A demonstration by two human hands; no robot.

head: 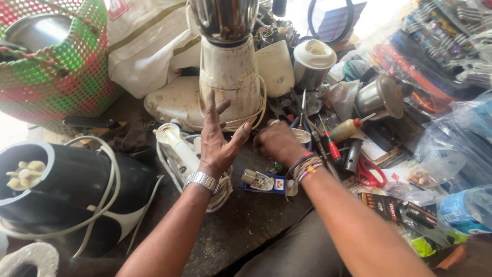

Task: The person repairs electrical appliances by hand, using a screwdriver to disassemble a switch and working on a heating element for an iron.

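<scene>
Mixer base (230, 77) upright, long axis vertical; left hand (215, 138) open, fingers spread before it; right hand (279, 141) curled, contents unclear.

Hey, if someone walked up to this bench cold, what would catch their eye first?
Probably the worn white mixer base with its steel jar, standing centre-back, with the left hand open just before it. The right hand works low among tools beside it, near a red-handled screwdriver. At far left sits a bright green-and-red woven basket.
</scene>
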